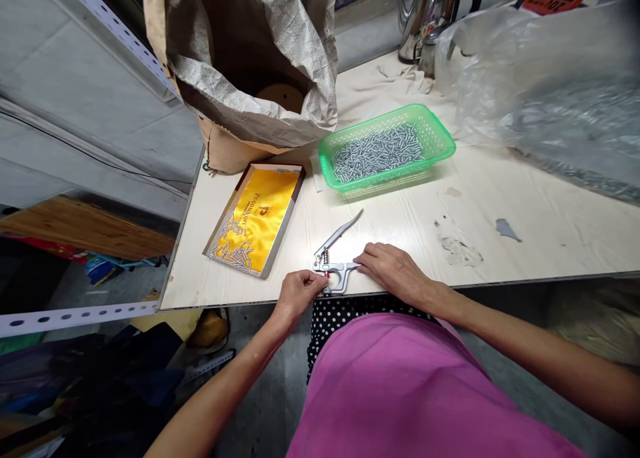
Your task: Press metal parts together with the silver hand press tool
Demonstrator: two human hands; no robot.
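Observation:
Near the table's front edge lie grey snap-fastener-style pliers (342,269), with a C-shaped jaw, a small spring and a red piece at the jaw. Their upper handle points up and away, apart from the lower one. My right hand (393,268) is closed on the end of the lower handle. My left hand (303,291) is closed in a pinch at the jaw, beside the red piece; whatever its fingertips hold is hidden. Left of the pliers, a shallow box (267,228) lined with yellow satin has small metal pins (235,251) scattered at its near end.
A green plastic basket (440,153) of many small metal pins stands behind the pliers. An open woven sack (270,128) is at the back left. At the right lies a clear plastic bag (540,58) of metal pieces, near a steel kettle (427,11). The table (400,218) ends close to my body.

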